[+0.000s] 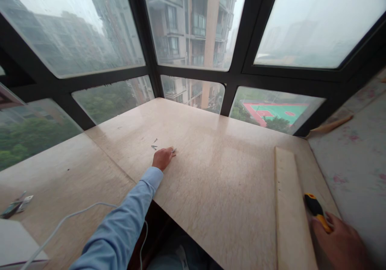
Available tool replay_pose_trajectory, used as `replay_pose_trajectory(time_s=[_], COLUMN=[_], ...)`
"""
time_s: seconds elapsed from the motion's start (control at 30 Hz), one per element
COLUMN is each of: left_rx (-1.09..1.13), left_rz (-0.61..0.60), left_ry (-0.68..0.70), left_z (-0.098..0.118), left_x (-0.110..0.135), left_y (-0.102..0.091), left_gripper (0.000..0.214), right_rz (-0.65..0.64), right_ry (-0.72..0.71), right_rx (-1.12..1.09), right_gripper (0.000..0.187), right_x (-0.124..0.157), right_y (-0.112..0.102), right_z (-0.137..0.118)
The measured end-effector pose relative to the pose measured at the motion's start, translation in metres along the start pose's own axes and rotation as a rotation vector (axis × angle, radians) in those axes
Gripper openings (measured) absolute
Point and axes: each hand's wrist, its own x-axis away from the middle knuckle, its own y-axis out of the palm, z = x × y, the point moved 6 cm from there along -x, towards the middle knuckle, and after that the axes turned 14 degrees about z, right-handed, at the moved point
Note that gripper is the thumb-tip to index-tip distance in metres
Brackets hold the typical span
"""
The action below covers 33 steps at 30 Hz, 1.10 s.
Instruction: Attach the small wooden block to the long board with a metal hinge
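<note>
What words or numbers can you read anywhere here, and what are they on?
No word or number can be read here.
The yellow and black tool in the right hand: no lettering shows.
The small flat things at the left edge of the tabletop: too blurred to read.
The sports court outside the window: painted lines only, no letters.

Board [229, 189] lay across the frame's centre, windows [193, 25] above.
Screws [154, 145] lay on it just upper left of the left hand [163, 158]; at lower right, a strip [289, 205] lay left of the tool [316, 210] in the right hand [340, 244].
</note>
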Motion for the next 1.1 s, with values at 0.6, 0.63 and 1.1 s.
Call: replay_pose_trajectory(time_s=[0.6,0.63,1.1], left_rx=[1.662,1.7,2.096], left_rz=[-0.133,-0.178,-0.931], left_ry=[-0.813,-0.804,-0.581], left_z=[0.142,0.159,0.341], left_x=[0.045,0.048,0.078], left_y=[-0.009,-0.009,-0.008], left_gripper=[0.044,0.044,0.043], right_rz=[0.196,0.224,-0.311], right_ry=[0.159,0.15,0.261], right_rx=[-0.293,-0.367,-1.129], right_gripper=[0.056,0.052,0.034], right_x=[-0.01,-0.013,-0.037], right_y=[-0.048,-0.056,-0.016], right_z=[-0.026,-0.035,-0.142])
